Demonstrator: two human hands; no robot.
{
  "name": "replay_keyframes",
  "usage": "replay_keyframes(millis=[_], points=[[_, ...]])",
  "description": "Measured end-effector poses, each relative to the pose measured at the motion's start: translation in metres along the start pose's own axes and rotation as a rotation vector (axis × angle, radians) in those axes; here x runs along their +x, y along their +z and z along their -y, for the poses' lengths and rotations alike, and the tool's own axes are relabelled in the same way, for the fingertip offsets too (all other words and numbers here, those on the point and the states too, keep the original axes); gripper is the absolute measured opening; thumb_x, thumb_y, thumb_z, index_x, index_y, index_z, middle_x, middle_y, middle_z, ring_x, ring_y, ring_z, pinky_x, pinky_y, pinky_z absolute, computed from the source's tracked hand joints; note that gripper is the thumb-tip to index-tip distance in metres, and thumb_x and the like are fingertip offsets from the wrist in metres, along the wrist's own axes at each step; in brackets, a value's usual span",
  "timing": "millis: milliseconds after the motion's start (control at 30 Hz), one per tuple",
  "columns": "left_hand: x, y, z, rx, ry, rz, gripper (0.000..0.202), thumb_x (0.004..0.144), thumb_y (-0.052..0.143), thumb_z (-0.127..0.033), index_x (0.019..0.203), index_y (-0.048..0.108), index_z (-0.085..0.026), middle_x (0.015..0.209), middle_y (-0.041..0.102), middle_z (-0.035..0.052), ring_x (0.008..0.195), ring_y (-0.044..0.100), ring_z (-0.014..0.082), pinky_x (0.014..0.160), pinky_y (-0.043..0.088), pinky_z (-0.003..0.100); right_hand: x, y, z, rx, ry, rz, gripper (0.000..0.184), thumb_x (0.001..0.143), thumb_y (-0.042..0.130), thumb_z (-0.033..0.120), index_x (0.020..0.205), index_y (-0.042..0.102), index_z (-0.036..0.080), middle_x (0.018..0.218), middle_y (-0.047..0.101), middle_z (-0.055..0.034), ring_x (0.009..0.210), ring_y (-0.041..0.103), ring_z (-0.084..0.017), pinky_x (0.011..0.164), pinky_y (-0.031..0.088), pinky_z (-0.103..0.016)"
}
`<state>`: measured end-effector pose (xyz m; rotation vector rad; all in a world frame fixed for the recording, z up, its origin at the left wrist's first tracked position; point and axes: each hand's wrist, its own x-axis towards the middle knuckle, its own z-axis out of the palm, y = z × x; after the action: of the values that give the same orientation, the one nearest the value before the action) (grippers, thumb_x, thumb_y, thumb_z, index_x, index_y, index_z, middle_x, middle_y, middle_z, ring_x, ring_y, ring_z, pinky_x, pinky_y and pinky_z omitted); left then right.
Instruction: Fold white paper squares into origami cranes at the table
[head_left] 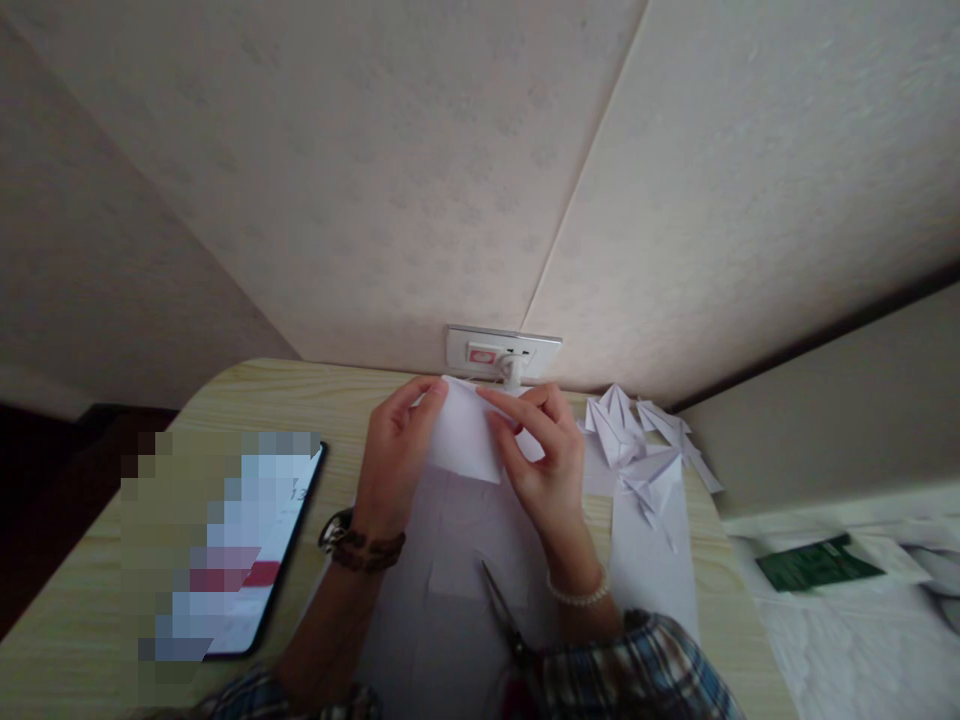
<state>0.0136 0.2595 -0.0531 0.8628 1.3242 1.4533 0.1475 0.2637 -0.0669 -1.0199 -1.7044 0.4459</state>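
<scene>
A small sheet of white paper is held up between my two hands, above the table. My left hand pinches its upper left corner between thumb and fingers. On the other side my right hand grips the upper right edge, thumb in front and index finger stretched along the top. Below the hands a pair of scissors lies on white paper sheets, blades pointing away from me and partly under my right sleeve. Folded white paper pieces are piled to the right of my right hand.
A lit phone, partly pixelated, lies at the left on the wooden table. The wall behind carries a socket with a white plug in it. Beyond the table's right edge are a green packet and white quilted fabric.
</scene>
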Motion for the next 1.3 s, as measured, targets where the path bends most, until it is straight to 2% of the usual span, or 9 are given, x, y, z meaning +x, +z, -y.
replay_keyframes(millis=[133,300,467,600,700,933,1167,1300], points=[[0.0005,-0.0027,0.0026,0.081,0.062,-0.037,0.021,0.077,0.065,-0.036,0.070,0.066,-0.016,0.059,0.056,-0.0036,0.051,0.046,0.0094,0.044,0.034,0.018,-0.0006,0.0001,-0.0009,0.037,-0.005,0.023,0.034,0.086,0.056,0.008,0.109,0.071,0.028,0.077,0.051,0.0017,0.070,0.050,-0.012,0.062,0.044,-0.027],[0.0011,-0.0041,0.0055,0.131,0.106,-0.034,0.020,0.081,0.062,-0.035,0.078,0.071,-0.017,0.063,0.059,-0.0027,0.057,0.048,0.0114,0.050,0.036,0.019,-0.0006,0.0001,-0.0007,0.046,0.014,0.032,0.035,0.085,0.056,0.008,0.109,0.072,0.029,0.074,0.050,0.0019,0.068,0.049,-0.013,0.061,0.044,-0.027],[-0.0001,-0.0037,0.0045,0.218,0.121,-0.048,0.024,0.082,0.062,-0.039,0.089,0.073,-0.019,0.061,0.059,-0.0032,0.053,0.048,0.0120,0.049,0.035,0.021,-0.0001,-0.0002,-0.0006,0.032,0.039,0.034,0.033,0.086,0.056,0.011,0.108,0.072,0.030,0.072,0.050,0.0021,0.067,0.049,-0.014,0.061,0.044,-0.027],[-0.0011,-0.0033,0.0034,0.234,0.136,-0.033,0.023,0.083,0.062,-0.037,0.092,0.073,-0.019,0.068,0.066,-0.0016,0.055,0.053,0.0126,0.051,0.037,0.021,0.0001,-0.0003,0.0000,0.049,0.058,0.050,0.033,0.085,0.057,0.009,0.106,0.072,0.028,0.072,0.052,0.0016,0.067,0.050,-0.014,0.061,0.044,-0.027],[-0.0005,-0.0036,0.0029,0.208,0.170,-0.041,0.022,0.083,0.062,-0.036,0.087,0.075,-0.018,0.075,0.070,0.0004,0.063,0.059,0.0138,0.057,0.042,0.020,0.0002,-0.0001,0.0007,0.056,0.066,0.071,0.032,0.084,0.058,0.009,0.106,0.072,0.028,0.073,0.054,0.0013,0.066,0.050,-0.014,0.060,0.045,-0.027],[0.0009,-0.0041,-0.0005,0.073,0.036,-0.066,0.020,0.074,0.071,-0.035,0.078,0.077,-0.017,0.068,0.072,0.0013,0.067,0.062,0.0160,0.059,0.046,0.021,0.0007,0.0002,-0.0001,0.066,0.067,0.095,0.030,0.084,0.058,0.010,0.105,0.071,0.027,0.074,0.058,0.0008,0.065,0.051,-0.014,0.060,0.045,-0.027],[0.0012,-0.0039,0.0003,0.045,0.003,-0.114,0.015,0.069,0.074,-0.032,0.075,0.078,-0.018,0.065,0.072,0.0006,0.063,0.061,0.0154,0.057,0.046,0.021,0.0008,0.0012,0.0008,0.128,0.066,0.115,0.035,0.085,0.057,0.011,0.111,0.071,0.029,0.077,0.056,0.0014,0.070,0.052,-0.014,0.064,0.046,-0.027],[0.0019,-0.0051,0.0025,0.029,0.006,-0.127,0.012,0.069,0.073,-0.029,0.072,0.077,-0.018,0.065,0.072,0.0003,0.064,0.060,0.0153,0.059,0.046,0.022,0.0011,0.0019,0.0000,0.165,0.059,0.164,0.038,0.086,0.057,0.012,0.116,0.069,0.032,0.085,0.057,0.0000,0.078,0.055,-0.014,0.070,0.048,-0.029]])
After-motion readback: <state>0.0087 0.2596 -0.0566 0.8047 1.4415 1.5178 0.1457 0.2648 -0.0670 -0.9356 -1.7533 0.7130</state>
